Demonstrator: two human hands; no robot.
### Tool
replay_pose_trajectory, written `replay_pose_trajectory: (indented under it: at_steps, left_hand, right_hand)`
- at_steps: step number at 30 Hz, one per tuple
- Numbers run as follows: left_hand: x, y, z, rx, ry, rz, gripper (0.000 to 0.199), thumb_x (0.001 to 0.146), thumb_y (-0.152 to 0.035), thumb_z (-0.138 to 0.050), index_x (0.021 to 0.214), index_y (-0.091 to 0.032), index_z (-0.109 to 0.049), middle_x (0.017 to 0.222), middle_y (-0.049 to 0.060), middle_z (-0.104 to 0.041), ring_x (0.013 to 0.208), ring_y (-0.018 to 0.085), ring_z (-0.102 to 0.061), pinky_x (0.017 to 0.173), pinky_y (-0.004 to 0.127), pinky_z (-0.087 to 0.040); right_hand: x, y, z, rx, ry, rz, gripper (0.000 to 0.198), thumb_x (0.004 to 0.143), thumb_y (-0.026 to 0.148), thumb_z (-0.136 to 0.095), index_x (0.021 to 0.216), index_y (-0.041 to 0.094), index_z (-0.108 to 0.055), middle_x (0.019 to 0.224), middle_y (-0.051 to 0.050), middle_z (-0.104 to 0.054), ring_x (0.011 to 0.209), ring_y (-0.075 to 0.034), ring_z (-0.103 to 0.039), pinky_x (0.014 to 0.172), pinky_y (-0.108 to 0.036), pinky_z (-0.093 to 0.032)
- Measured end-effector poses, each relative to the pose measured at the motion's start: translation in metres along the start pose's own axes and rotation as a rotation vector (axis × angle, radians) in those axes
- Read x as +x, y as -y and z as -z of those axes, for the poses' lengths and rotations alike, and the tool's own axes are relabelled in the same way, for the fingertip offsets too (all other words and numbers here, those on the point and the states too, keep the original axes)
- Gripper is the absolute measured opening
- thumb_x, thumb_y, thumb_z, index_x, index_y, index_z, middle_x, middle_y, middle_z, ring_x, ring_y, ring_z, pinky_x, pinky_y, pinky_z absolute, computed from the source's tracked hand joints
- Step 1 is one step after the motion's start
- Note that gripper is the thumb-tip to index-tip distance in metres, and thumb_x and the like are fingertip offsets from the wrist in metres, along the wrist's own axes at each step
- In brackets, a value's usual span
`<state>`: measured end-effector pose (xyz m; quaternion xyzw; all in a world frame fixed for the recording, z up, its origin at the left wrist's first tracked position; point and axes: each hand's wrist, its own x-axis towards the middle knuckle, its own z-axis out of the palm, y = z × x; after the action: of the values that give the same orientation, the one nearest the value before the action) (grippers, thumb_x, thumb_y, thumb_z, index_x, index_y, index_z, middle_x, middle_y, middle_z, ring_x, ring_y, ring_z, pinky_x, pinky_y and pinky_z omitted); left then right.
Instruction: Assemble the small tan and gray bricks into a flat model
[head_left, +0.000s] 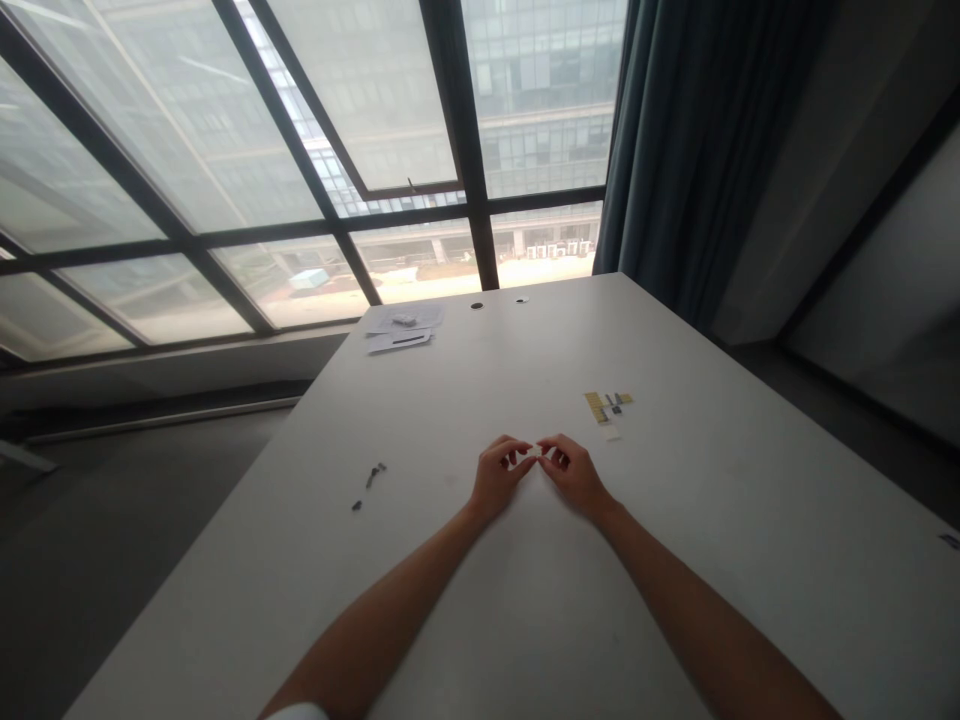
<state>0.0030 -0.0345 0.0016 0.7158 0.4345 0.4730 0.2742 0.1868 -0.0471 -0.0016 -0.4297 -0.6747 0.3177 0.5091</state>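
Observation:
My left hand (498,478) and my right hand (576,478) meet fingertip to fingertip over the middle of the white table (480,620). Thumb and forefinger of each are curled toward the other hand in a pinch. Between the tips shows a tiny pale thing (535,452), too small to name. Beyond my right hand lies a group of yellow pieces (595,406) with small dark grey parts (616,408) among them. A flat whitish piece (612,434) rests just in front of that group.
To the left lie several small dark parts (373,476). Paper sheets (379,346) with a dark pen-like strip (409,340) are at the far left corner. Two round holes, one dark (477,306), sit near the far edge. Windows and a dark curtain (675,150) stand behind.

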Motion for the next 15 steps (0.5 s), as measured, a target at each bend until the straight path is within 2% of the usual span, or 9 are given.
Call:
replay_pose_trajectory:
  at_steps: [8,15]
  left_hand:
    - [0.0004,-0.0006,0.0004,0.001,0.003,0.001,0.022,0.082,-0.039,-0.076,0.092,-0.020,-0.075,0.084,0.004,-0.067,0.067,0.012,-0.053,0.059,0.024,-0.042]
    - [0.0007,-0.0025,0.0004,0.003,-0.002,0.000,0.027,0.083,-0.044,-0.075,0.091,-0.019,-0.075,0.082,0.005,-0.066,0.066,0.013,-0.053,0.059,0.024,-0.042]
  right_hand:
    - [-0.0004,-0.0023,-0.0008,0.013,0.005,-0.004,0.020,0.085,0.023,-0.062,0.104,0.020,-0.068,0.089,-0.003,-0.068,0.064,-0.012,-0.053,0.059,-0.026,-0.045]
    - [0.0001,-0.0043,-0.0012,0.010,-0.002,0.000,0.021,0.085,0.024,-0.062,0.105,0.019,-0.069,0.089,-0.004,-0.069,0.064,-0.013,-0.053,0.059,-0.026,-0.045]
